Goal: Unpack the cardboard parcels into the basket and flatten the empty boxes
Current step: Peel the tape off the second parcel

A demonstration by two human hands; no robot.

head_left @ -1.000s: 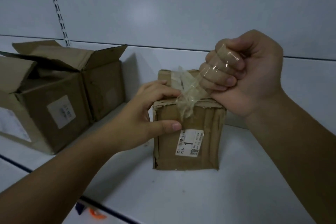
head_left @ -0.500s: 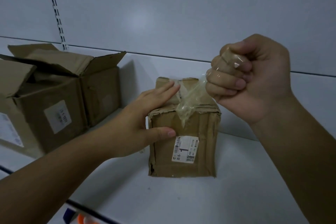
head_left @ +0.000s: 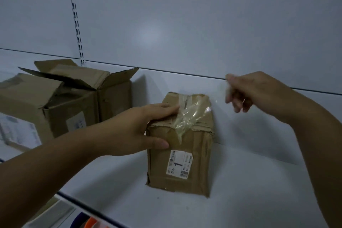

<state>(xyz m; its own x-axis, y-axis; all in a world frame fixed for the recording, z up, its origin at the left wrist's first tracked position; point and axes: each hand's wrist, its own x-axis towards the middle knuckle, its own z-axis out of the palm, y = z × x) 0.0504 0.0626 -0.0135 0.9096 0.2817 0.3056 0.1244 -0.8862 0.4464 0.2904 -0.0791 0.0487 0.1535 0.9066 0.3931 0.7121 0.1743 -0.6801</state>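
Head view: left hand [head_left: 133, 131] presses flat on the parcel [head_left: 200, 142]; right hand [head_left: 253, 90] hovers blurred, its grip unclear.

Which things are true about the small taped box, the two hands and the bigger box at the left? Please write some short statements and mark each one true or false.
1. The left hand rests on the small brown cardboard box, with its fingers on the top and its thumb on the front. True.
2. The right hand touches that box. False: it is in the air to the right of the box, apart from it.
3. The crumpled clear tape is completely off the box. False: it lies across the top and over the front edge.
4. The white label on the front shows a large "1". True.
5. The larger brown cardboard box at the left is closed. False: its flaps stand open.
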